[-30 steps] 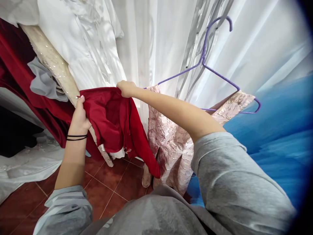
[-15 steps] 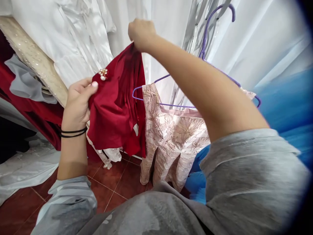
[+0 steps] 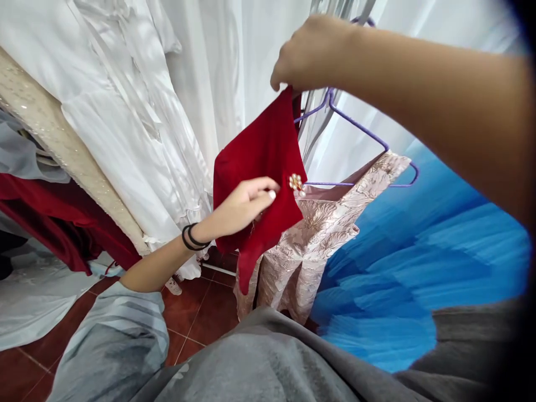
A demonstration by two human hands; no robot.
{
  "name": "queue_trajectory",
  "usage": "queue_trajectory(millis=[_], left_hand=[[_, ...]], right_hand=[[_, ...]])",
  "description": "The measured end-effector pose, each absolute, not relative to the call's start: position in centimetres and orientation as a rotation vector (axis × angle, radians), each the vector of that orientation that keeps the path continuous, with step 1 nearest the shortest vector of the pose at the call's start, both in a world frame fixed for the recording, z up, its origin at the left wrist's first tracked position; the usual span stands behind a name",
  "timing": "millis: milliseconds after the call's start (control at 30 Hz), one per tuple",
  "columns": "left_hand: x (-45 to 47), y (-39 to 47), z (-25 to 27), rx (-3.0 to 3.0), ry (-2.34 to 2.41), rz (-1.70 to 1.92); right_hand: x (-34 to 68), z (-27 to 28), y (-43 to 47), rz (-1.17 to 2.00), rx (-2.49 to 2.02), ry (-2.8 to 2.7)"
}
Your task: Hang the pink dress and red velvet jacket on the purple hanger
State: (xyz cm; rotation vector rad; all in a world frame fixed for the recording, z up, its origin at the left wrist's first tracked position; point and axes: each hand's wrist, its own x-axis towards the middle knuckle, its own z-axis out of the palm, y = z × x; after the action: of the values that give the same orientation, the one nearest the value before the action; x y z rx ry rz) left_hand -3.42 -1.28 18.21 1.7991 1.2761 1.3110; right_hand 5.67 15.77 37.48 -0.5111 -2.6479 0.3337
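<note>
The right hand [image 3: 312,53] pinches the top corner of a red garment [image 3: 259,173] and holds it up, just in front of the hook and neck of a purple hanger [image 3: 360,129]. The left hand [image 3: 245,204] grasps the same red cloth lower down, thumb and fingers closed on its edge just beside a small pearl-and-gold brooch [image 3: 296,183] pinned to the fabric. Two black hair ties [image 3: 191,239] ring the left wrist.

The red garment hangs between the two hands, its lower tail drooping in front of a pink brocade dress [image 3: 330,234] — that dress is draped on the purple hanger, directly behind and to the right of the red cloth. To the right of the red garment spreads a mass of blue tulle [image 3: 419,262]. To its left hang white dresses [image 3: 138,111], and further left a sparkly beige strip [image 3: 54,134] slants down, with dark red fabric [image 3: 58,223] below it. Beneath the red garment lies a reddish tiled floor [image 3: 196,324] — grey sleeves fill the near edge
</note>
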Motion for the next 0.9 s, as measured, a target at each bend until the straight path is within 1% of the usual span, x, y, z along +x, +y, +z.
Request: queue_trajectory(millis=[33, 67, 100, 133, 200, 233, 300, 367, 433, 533, 600, 667, 800, 867, 900], left_hand=[[-3.4, -1.1, 17.4, 1.862, 1.343, 1.229], [-3.6, -1.0, 16.9, 1.96, 1.42, 1.243], [-4.0, -0.8, 16.7, 2.093, 1.517, 1.336], [-4.5, -0.6, 16.9, 2.236, 1.642, 1.479], [-5.9, 0.2, 17.8, 2.429, 1.933, 1.728], [-6.5, 0.7, 18.6, 2.451, 2.063, 1.763], [-7.4, 2.2, 20.1, 2.411, 2.199, 1.672], [-7.4, 4.2, 21.3, 2.379, 2.192, 1.517], [-6.9, 6.2, 21.9, 2.361, 2.169, 1.431], [-5.6, 8.2, 22.2, 2.286, 2.218, 1.445], [-5.1, 8.7, 22.3, 2.238, 2.268, 1.432], [-4.9, 8.5, 22.5, 2.206, 2.323, 1.389], [-5.1, 8.1, 22.6, 2.21, 2.374, 1.303], [-5.2, 8.2, 22.5, 2.224, 2.354, 1.281], [-5.2, 8.2, 22.5, 2.231, 2.348, 1.279]], right_hand=[[5.7, 36.9, 15.3, 0.176, -0.564, -2.68], [5.8, 36.3, 14.9, -0.08, -0.612, -2.707], [5.8, 35.9, 14.6, -0.33, -0.648, -2.712], [5.8, 35.6, 14.4, -0.468, -0.665, -2.71], [5.7, 35.4, 14.3, -0.668, -0.73, -2.711], [5.7, 35.5, 14.3, -0.759, -0.774, -2.717], [5.6, 35.7, 14.4, -0.907, -0.87, -2.721], [5.3, 36.0, 14.5, -0.945, -0.957, -2.729], [5.1, 36.2, 14.5, -0.904, -1.001, -2.802], [5.0, 36.2, 14.4, -0.843, -0.979, -2.91], [5.6, 36.2, 14.3, -0.721, -0.893, -2.925], [6.8, 36.6, 14.3, -0.453, -0.712, -2.947], [12.6, 37.5, 14.9, 0.238, -0.224, -2.831], [17.0, 36.7, 16.5, 0.44, -0.104, -2.598], [19.2, 35.7, 17.6, 0.467, -0.121, -2.454]])
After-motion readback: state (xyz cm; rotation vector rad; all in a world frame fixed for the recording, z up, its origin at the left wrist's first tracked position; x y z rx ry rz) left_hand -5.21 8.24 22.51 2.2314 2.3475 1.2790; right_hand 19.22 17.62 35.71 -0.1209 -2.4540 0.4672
